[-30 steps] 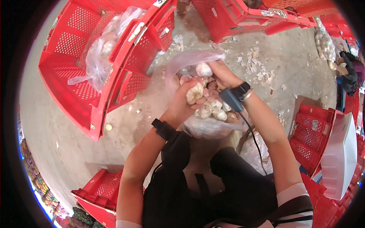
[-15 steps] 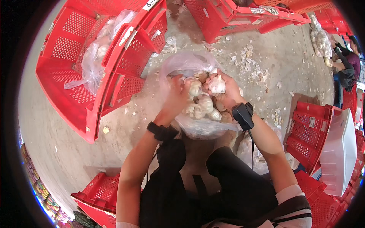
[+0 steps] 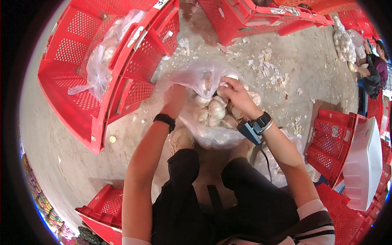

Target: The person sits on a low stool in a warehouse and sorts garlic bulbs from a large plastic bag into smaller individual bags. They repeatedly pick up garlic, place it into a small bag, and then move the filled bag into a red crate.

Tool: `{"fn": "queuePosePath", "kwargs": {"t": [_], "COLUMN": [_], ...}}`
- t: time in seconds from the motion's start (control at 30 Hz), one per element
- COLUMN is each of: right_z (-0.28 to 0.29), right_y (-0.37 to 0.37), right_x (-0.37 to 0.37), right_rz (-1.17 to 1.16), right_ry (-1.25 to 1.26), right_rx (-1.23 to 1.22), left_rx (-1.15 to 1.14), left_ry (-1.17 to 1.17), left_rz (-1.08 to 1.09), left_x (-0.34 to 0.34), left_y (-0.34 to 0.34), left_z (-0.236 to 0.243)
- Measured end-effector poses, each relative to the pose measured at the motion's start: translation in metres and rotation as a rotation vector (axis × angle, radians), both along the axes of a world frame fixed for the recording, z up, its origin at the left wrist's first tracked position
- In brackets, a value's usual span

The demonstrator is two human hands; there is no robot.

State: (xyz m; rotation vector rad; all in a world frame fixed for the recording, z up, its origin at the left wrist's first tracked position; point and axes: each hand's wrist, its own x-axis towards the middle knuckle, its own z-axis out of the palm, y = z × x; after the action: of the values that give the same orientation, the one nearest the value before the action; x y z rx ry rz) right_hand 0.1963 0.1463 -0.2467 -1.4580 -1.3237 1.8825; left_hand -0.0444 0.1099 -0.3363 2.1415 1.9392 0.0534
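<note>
On the floor between my feet sits a clear plastic bag (image 3: 212, 141), its mouth open and full of garlic bulbs (image 3: 216, 109). My left hand (image 3: 175, 98) is at the bag's left rim, blurred by motion, so its fingers do not read clearly. Over the bulbs on the bag's right side is my right hand (image 3: 240, 94). Its fingers are bent and closed near a fold of the plastic; whatever lies between the fingertips is hidden. A film of the bag drapes between my two hands over some bulbs.
Left stands a red crate (image 3: 108, 87) holding a knotted bag of garlic (image 3: 104, 57). More red crates (image 3: 228, 24) line the back and right, beside a white foam box (image 3: 363, 167). Another filled bag (image 3: 265, 161) lies by my right leg. Garlic skins (image 3: 265, 61) litter the floor. A person (image 3: 373, 69) works far right.
The white bulb at my right fingers no longer shows there. My left hand has moved left to the rim, and the plastic has been drawn over the far bulbs.
</note>
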Motion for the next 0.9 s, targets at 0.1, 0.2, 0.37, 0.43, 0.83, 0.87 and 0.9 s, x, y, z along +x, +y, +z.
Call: {"fn": "queuePosePath", "kwargs": {"t": [0.1, 0.2, 0.37, 0.43, 0.83, 0.87, 0.9], "right_z": [-0.004, -0.001, 0.025, 0.030, 0.063, 0.065, 0.063], "right_y": [-0.004, -0.006, -0.024, -0.029, -0.111, -0.117, -0.121], "right_x": [0.007, 0.011, 0.016, 0.039, 0.069, 0.069, 0.072], "right_rz": [0.126, 0.231, 0.135, 0.080, 0.155, 0.206, 0.256], "right_ry": [-0.148, -0.297, -0.106, -0.156, -0.440, -0.484, -0.503], "right_rx": [0.306, 0.637, 0.510, 0.417, 0.263, 0.258, 0.385], "left_rx": [-0.090, -0.222, -0.087, 0.057, -0.166, -0.164, -0.160], "left_ry": [0.046, -0.063, -0.468, -0.736, -1.370, -1.362, -1.369], "left_rz": [0.061, 0.167, 0.120, 0.199, 0.026, 0.018, 0.009], "left_x": [-0.001, -0.002, -0.013, 0.008, 0.041, 0.041, 0.042], "left_y": [0.019, 0.032, 0.017, 0.006, -0.036, -0.037, -0.037], "left_z": [-0.002, 0.010, 0.046, 0.070, 0.141, 0.141, 0.143]}}
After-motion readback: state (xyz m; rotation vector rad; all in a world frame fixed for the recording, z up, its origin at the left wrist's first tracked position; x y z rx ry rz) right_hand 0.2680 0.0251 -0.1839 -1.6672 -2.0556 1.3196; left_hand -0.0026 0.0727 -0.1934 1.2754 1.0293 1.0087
